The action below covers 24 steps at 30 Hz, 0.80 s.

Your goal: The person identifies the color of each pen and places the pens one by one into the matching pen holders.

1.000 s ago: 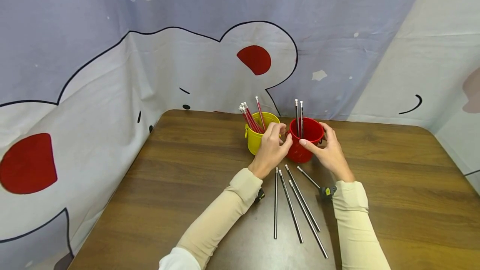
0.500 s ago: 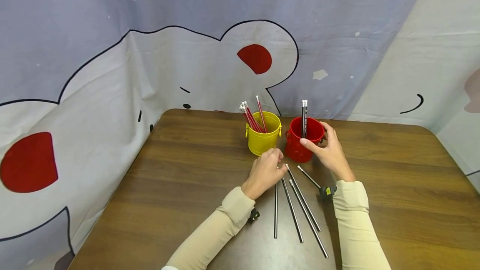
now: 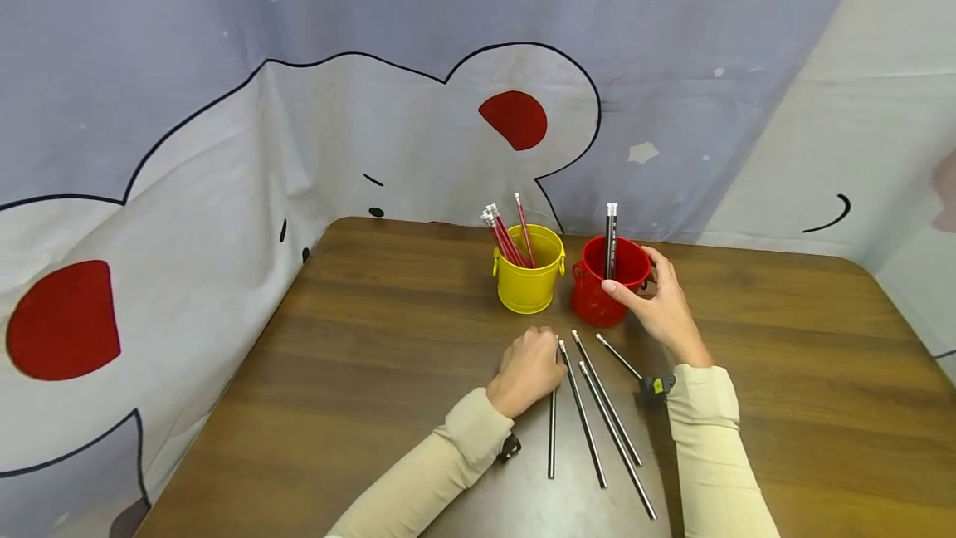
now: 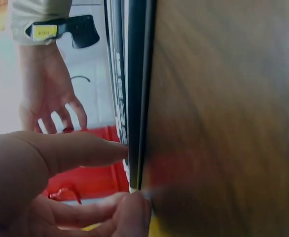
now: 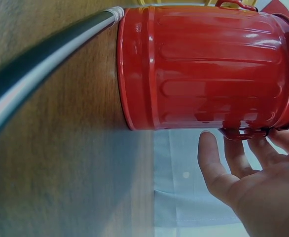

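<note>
Holds round red metal bucket [image 3: 590, 305] on brown wood-look table [image 3: 336, 355] nr rim w/ R hand [image 3: 663, 310], thumb-to-fingers spread wide; has L hand [image 3: 525, 368] part-curled at far end of thin blk pencil [image 3: 553, 434], can't tell if gripped

Tabletop [image 3: 336, 339]: brown, wood-grain pattern. At the far edge, yellow bucket [image 3: 526, 289]: solid yellow; red pencils [image 3: 525, 231] inside: white ends. Beside it, red bucket [image 3: 597, 301]: solid glossy red; black pencils [image 3: 608, 247] inside: white ends. Farther from that edge, loose pencils [image 3: 582, 415]: black, pale ends. Sleeves [image 3: 709, 438]: cream. Backdrop [image 3: 672, 106]: lavender and white, black outlines, red patches.
</note>
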Motion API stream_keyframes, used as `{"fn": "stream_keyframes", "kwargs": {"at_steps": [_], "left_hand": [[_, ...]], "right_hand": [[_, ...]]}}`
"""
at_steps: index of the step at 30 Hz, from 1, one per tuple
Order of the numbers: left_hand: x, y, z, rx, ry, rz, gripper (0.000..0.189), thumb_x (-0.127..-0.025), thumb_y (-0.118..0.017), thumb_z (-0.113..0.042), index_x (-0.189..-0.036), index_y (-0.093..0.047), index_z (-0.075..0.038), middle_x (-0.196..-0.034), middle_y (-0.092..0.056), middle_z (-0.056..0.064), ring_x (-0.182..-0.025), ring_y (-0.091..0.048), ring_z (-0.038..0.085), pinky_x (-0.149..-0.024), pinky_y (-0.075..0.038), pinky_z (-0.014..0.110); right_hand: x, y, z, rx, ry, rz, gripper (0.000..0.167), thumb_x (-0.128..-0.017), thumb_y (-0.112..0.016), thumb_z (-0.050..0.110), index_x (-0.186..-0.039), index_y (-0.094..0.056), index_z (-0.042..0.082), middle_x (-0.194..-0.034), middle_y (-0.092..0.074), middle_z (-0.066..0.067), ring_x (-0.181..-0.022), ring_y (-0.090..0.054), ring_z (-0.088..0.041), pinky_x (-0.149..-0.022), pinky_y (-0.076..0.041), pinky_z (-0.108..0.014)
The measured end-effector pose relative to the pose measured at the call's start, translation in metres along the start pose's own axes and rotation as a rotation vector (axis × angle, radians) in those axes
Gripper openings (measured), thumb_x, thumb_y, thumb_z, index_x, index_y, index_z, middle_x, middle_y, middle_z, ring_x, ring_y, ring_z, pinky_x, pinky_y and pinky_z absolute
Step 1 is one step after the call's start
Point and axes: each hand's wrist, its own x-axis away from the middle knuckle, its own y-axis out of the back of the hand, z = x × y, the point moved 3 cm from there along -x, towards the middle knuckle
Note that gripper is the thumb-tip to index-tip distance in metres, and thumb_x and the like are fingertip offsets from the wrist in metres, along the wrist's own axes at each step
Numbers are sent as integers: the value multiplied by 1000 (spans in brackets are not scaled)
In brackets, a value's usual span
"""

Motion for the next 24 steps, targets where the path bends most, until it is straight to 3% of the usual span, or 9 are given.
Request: {"fn": "stream_keyframes", "kwargs": {"at_steps": [3, 10, 15, 22, 24], "left_hand": [[3, -2, -2, 5, 5, 26, 10, -68, -62, -6, -62, -54, -8, -67, -58, 7, -52, -54, 21, -40, -38, 34], [6, -3, -6, 116, 23, 150, 31, -64, -57, 2, -49, -34, -15, -53, -37, 0, -47, -34, 15, -36, -29, 27], [7, -2, -7, 136, 51, 151, 31, -63, -57, 3, -50, -35, -15, -54, -36, 0, -46, -33, 15, -35, -28, 27], [6, -2, -5, 130, 71, 139, 25, -63, -58, 1, -51, -41, -13, -56, -44, 3, -48, -37, 17, -37, -32, 28], [6, -2, -5, 145, 83, 130, 22, -62, -58, 2, -51, -44, -12, -56, -46, 4, -47, -39, 17, -37, -33, 28]], "right_hand": [[1, 1, 2, 13, 6, -1, 73, -81, -70, 26, -139, -29, 8, -133, -34, -16, -111, -47, -32, -77, -39, -18], [0, 2, 1, 3, 16, 3, 73, -81, -71, 25, -139, -30, 8, -132, -34, -17, -114, -46, -35, -83, -41, -30], [1, 2, 1, -4, 18, 3, 72, -81, -71, 25, -138, -30, 7, -131, -35, -18, -114, -45, -35, -85, -41, -35], [2, 1, 2, 5, 0, 6, 74, -81, -70, 27, -139, -28, 8, -133, -34, -16, -114, -45, -33, -81, -40, -24], [1, 0, 2, -1, 3, 5, 74, -81, -70, 27, -139, -28, 8, -132, -34, -16, -113, -45, -33, -83, -40, -28]]}}
